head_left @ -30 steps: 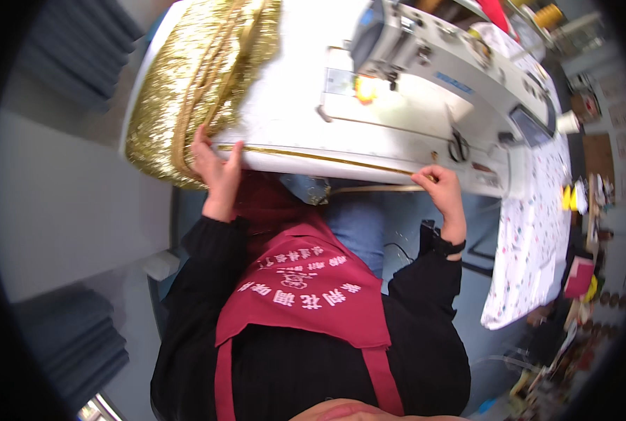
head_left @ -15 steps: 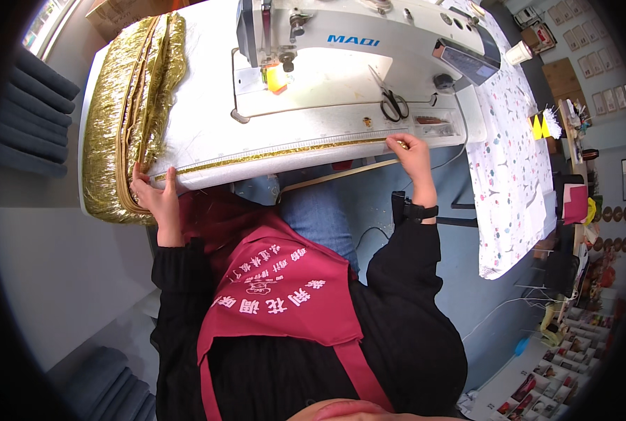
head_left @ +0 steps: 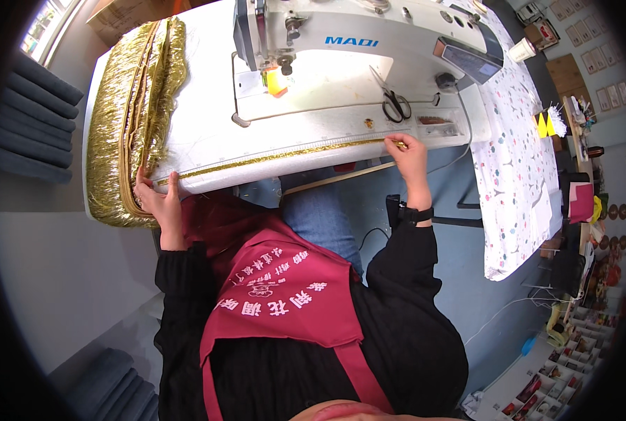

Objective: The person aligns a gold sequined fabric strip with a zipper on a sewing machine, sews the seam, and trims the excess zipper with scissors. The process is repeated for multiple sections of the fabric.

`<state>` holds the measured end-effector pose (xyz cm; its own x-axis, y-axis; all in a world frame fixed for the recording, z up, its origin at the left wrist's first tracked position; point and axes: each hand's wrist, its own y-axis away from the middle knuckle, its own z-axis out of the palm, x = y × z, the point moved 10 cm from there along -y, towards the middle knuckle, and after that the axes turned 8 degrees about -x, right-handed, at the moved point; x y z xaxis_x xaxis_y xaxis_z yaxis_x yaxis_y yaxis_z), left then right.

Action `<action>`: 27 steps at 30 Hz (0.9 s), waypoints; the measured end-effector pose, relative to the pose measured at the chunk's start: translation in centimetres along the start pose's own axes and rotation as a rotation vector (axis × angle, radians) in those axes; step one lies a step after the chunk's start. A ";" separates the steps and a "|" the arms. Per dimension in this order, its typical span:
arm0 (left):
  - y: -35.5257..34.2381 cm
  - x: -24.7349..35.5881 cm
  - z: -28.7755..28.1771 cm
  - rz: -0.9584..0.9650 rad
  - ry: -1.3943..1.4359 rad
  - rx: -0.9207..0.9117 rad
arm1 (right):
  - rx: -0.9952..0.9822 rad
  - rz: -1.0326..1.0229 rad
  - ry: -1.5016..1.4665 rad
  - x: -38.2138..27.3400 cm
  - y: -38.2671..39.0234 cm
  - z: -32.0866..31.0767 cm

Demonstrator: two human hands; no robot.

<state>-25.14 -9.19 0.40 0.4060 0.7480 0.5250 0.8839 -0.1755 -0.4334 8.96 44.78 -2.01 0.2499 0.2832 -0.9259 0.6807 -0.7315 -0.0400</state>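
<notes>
Left hand (head_left: 162, 202) spread, right hand (head_left: 409, 156) pinching gold trim (head_left: 278, 154), I apparently measured along the ruler (head_left: 285, 143); reading it next likely needed tension.

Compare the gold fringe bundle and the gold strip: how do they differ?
The gold fringe bundle is broad and shaggy; the gold strip is narrow. The bundle lies layered at the left end of the sewing table; the strip runs between left hand and right hand. Both look shiny.
</notes>
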 end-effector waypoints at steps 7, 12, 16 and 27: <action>0.2 0.7 -0.4 0.038 0.043 0.016 | -0.001 0.014 -0.016 0.4 0.0 0.2; 0.1 0.4 -0.2 0.003 -0.014 0.000 | 0.027 -0.020 0.053 -0.2 0.0 0.1; 0.2 0.6 -0.2 0.010 -0.037 0.015 | 0.047 0.020 0.118 0.5 -0.1 0.0; 0.3 2.4 -1.2 0.022 0.010 0.001 | 0.046 -0.063 0.091 -1.6 0.5 -0.5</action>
<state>-23.67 -8.20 2.41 0.4278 0.7376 0.5224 0.8744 -0.1914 -0.4458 9.25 44.23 -0.33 0.2702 0.3834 -0.8832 0.6654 -0.7374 -0.1166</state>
